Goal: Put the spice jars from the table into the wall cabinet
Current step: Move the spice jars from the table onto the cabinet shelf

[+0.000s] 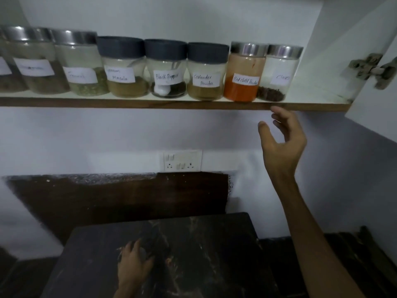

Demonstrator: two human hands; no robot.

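Head view, the only one. The spice jars stood in a single row along the front of the wall cabinet shelf (171,104), each touching or nearly touching its neighbour. From the right: a steel-lidded jar labelled cloves (279,72), with a little dark spice at the bottom; just left of it the red chilli powder jar (243,72), orange-red contents, steel lid; then three grey-lidded jars, coriander powder (206,72), black pepper (166,69) with a white spoon inside, and one marked masala (123,67). Further left were two steel-lidded jars, one with greenish seeds (82,65) and one with brown contents (34,61); their labels were too blurred to read. Another jar at the far left was cut off by the frame edge. The cabinet door (373,87) hung open at right, hinge (369,68) showing. The right hand (281,145) was raised just below the shelf edge, under the cloves jar, fingers loosely spread and lightly curved, holding nothing. The left hand (134,263) rested low on the dark marbled table (214,254), fingers spread against the surface; blur there, nothing seen in its grip. A white switch and socket plate (182,161) sat on the wall between shelf and table.
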